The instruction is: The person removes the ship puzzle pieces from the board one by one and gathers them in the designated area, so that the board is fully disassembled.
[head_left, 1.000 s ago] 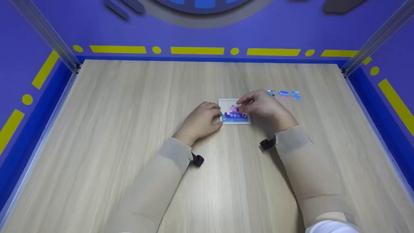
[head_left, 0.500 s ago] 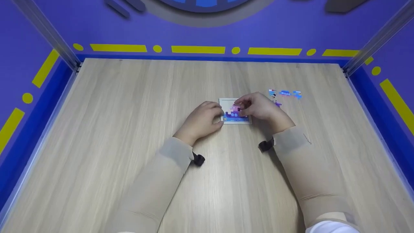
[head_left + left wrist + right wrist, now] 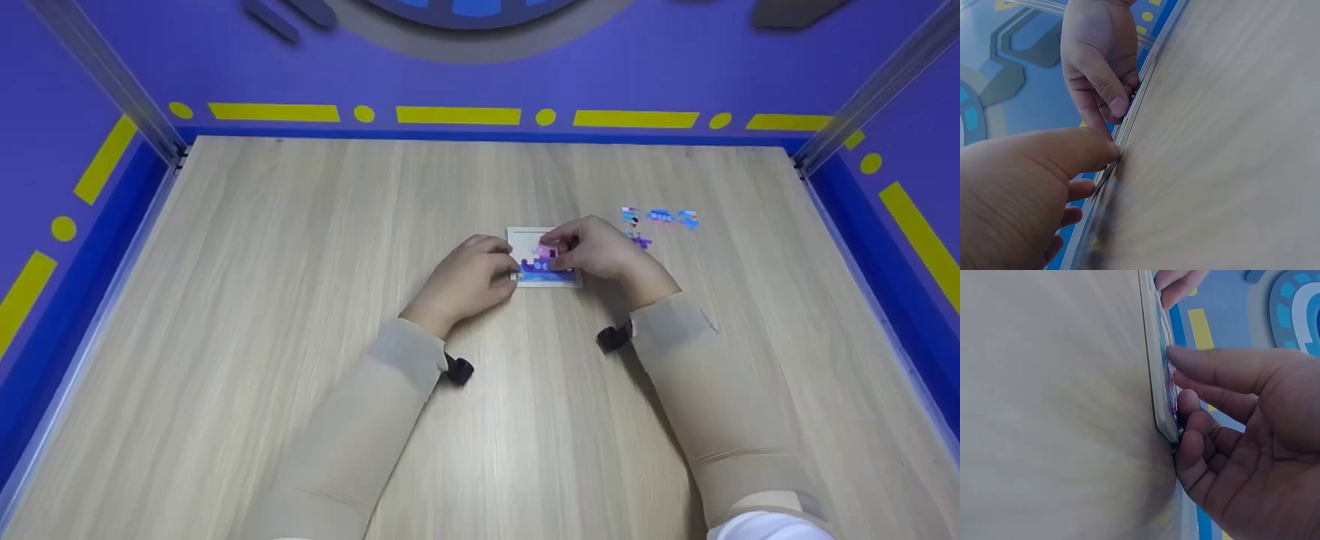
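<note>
Now my right grip (image 3: pixel 606 250) is edging toward nine o'clock over the puzzle board (image 3: pixel 527 244), whether pinching I cannot tell; my left grip (image 3: pixel 465 277) is clamping its edge.

I see a pale wood-grain tabletop (image 3: pixel 262 247) boxed in by a purple-blue back panel (image 3: pixel 210 60) and matching side panels (image 3: pixel 45 105). Grey metal posts (image 3: pixel 101 71) stand at the two far corners. Yellow bars (image 3: pixel 457 115) alternate with yellow dots (image 3: pixel 545 117) above a deeper blue border (image 3: pixel 457 136). Higher up, a round grey-and-blue motif (image 3: pixel 476 9) is cut off. Light glows softly across the tabletop's near middle.
</note>
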The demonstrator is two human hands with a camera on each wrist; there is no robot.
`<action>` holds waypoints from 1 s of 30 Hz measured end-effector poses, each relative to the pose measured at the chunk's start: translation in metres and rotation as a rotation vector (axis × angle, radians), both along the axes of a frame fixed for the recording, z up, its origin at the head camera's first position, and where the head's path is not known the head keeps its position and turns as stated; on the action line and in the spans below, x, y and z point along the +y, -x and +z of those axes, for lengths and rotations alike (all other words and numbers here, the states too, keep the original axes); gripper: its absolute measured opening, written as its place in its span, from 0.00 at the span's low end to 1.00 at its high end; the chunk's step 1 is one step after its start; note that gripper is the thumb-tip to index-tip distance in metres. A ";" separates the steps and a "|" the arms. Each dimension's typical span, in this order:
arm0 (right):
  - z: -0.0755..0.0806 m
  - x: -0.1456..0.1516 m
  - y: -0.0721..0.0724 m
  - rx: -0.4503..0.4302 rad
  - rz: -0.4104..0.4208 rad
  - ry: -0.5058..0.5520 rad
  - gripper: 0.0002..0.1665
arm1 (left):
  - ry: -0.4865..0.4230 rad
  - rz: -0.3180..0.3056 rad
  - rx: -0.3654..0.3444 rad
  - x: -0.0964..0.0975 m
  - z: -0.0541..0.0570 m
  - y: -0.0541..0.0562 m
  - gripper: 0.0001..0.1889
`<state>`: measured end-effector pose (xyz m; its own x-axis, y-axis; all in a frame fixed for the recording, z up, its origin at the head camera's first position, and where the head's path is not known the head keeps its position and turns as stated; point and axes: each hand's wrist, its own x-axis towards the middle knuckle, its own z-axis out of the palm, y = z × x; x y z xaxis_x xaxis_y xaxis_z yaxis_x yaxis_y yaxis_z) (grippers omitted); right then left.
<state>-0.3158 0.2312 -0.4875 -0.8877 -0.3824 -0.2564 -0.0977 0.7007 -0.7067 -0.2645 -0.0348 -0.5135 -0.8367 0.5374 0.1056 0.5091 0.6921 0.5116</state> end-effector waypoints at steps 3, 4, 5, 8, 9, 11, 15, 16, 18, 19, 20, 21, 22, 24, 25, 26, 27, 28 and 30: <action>0.000 -0.001 -0.001 0.010 0.003 -0.005 0.26 | 0.006 -0.006 0.012 0.000 0.000 -0.001 0.16; -0.001 0.000 -0.001 0.011 0.003 -0.005 0.26 | 0.008 -0.009 0.015 0.000 0.000 -0.001 0.16; -0.001 0.000 -0.001 0.012 0.004 -0.005 0.26 | 0.008 -0.012 0.017 0.000 0.000 -0.001 0.15; -0.002 0.000 -0.002 0.016 0.002 -0.004 0.26 | 0.008 -0.014 0.019 0.000 0.001 -0.002 0.15; -0.003 0.000 -0.002 0.016 0.000 -0.003 0.26 | 0.009 -0.013 0.018 0.000 0.001 -0.003 0.15; -0.003 -0.001 -0.002 0.016 -0.005 0.000 0.26 | 0.011 -0.008 0.013 0.000 0.001 -0.003 0.15; -0.003 -0.002 -0.001 0.012 -0.009 0.002 0.25 | 0.022 0.003 0.008 0.000 0.001 -0.003 0.15; -0.003 -0.002 -0.002 0.011 -0.010 0.002 0.25 | 0.024 0.004 0.009 0.000 0.001 -0.003 0.15; -0.002 -0.002 -0.001 0.007 -0.011 0.006 0.25 | 0.028 0.004 0.013 0.000 0.001 -0.003 0.15; -0.002 -0.002 -0.002 0.004 -0.012 0.010 0.24 | 0.028 0.003 0.016 0.000 0.001 -0.003 0.15; -0.002 -0.002 -0.001 0.003 -0.012 0.014 0.24 | 0.029 0.002 0.019 0.001 0.001 -0.003 0.15; -0.002 -0.002 -0.001 0.003 -0.011 0.017 0.24 | 0.031 0.002 0.021 0.001 0.001 -0.003 0.15; -0.002 -0.002 -0.001 0.002 -0.011 0.021 0.23 | 0.031 0.002 0.022 0.001 0.001 -0.003 0.15; -0.002 -0.002 -0.001 0.002 -0.011 0.027 0.23 | 0.030 0.004 0.016 0.001 0.002 -0.003 0.15; -0.002 -0.002 -0.001 0.003 -0.011 0.028 0.22 | 0.029 0.005 0.015 0.001 0.002 -0.003 0.15; -0.003 -0.002 0.000 0.005 -0.010 0.029 0.22 | 0.029 0.004 0.015 0.001 0.002 -0.004 0.15; -0.003 -0.002 0.000 0.004 -0.011 0.031 0.22 | 0.028 0.004 0.014 0.001 0.002 -0.004 0.15; -0.003 -0.002 0.000 0.003 -0.013 0.033 0.22 | 0.028 0.004 0.014 0.001 0.002 -0.004 0.15; -0.004 -0.003 0.000 0.003 -0.015 0.035 0.22 | 0.028 0.001 0.019 0.001 0.002 -0.003 0.15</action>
